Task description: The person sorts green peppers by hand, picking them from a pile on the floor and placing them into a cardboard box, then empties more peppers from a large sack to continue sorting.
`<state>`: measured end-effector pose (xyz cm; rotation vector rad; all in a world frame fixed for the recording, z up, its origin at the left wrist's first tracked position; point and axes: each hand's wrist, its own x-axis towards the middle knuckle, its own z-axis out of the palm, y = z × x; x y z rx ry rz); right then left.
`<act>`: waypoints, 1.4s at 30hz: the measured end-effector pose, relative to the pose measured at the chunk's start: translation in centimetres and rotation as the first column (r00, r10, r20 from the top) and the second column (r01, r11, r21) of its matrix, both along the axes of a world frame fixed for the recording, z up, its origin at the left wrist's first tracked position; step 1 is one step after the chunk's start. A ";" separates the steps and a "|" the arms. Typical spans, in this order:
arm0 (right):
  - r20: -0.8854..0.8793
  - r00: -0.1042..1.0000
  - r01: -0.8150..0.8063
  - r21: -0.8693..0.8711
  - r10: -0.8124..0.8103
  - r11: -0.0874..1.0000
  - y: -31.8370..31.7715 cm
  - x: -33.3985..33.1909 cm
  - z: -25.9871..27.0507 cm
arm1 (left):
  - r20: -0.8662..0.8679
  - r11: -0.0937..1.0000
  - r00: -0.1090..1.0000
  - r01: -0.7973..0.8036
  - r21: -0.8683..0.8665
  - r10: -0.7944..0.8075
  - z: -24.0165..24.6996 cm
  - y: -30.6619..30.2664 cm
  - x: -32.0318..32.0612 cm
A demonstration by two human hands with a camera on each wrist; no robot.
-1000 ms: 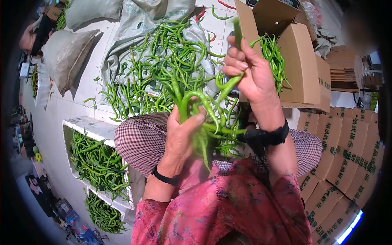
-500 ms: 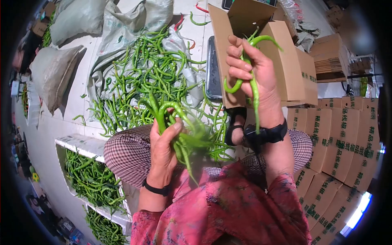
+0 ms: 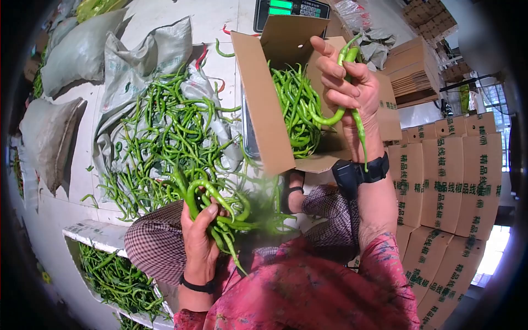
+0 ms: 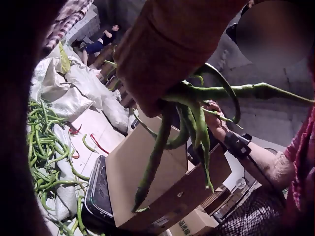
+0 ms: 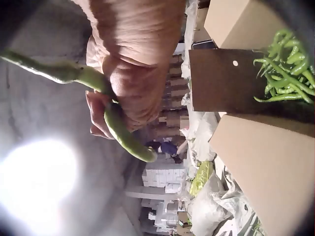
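Observation:
My left hand (image 3: pixel 199 236) grips a bunch of long green chili peppers (image 3: pixel 212 192) in front of the lap, tips sticking out on both sides. In the left wrist view several of these peppers (image 4: pixel 199 128) hang below the fingers. Up at the right, my right hand (image 3: pixel 360 93) holds a few green chili peppers (image 3: pixel 358 135) between thumb and fingers, beside the open cardboard box (image 3: pixel 264 104). A curved pepper (image 5: pixel 123 137) shows under that hand in the right wrist view. Inside the box lies a heap of green chili peppers (image 3: pixel 297 104).
Loose chili peppers (image 3: pixel 159 126) spread over a woven sack on the tiled floor. The box stands on a scale with a lit display (image 3: pixel 289 8). A white foam crate (image 3: pixel 96 236) of peppers sits at left, full sacks (image 3: pixel 52 143) beyond. Printed cartons (image 3: pixel 445 181) stack at right.
The view has turned toward the box, bringing its peppers into sight. My right hand has kept its peppers, and its index finger now stands straighter. The left hand still grips its bunch.

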<state>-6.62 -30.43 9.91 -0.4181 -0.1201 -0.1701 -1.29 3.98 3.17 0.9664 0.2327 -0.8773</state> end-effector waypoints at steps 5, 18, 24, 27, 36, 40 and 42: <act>-0.012 1.000 0.012 -0.030 -0.012 0.999 0.2 -0.2 0.0 | 0.000 1.000 1.000 0.003 0.019 -0.003 0.4 -0.6 -0.2; -0.216 0.681 -0.647 -0.625 -0.700 -0.437 -4.7 2.1 -5.9 | -0.084 0.997 0.996 0.004 -0.074 -0.011 -1.4 0.6 0.0; -0.553 0.814 -0.549 -0.832 -0.179 0.076 8.7 0.4 2.1 | -0.233 0.938 0.972 -0.107 -0.328 0.030 -2.2 1.0 0.3; -0.447 0.894 -0.436 -0.871 -0.004 -0.226 13.9 -0.6 0.4 | -0.226 0.925 0.973 -0.127 -0.358 0.046 -2.4 0.8 0.3; -0.582 0.813 -0.565 -0.797 -0.024 0.213 18.2 -2.6 -6.1 | -0.110 0.966 0.993 -0.062 -0.253 0.035 -2.3 0.7 0.1; -0.579 0.814 -0.531 -0.774 -0.046 0.347 18.5 -3.3 -5.7 | -0.046 0.986 0.999 0.003 -0.169 -0.011 -2.1 0.7 -0.2; -0.623 0.771 -0.569 -0.768 -0.134 0.295 19.0 -3.5 -4.3 | -0.027 0.990 1.000 -0.010 -0.140 0.007 -1.8 0.5 -0.5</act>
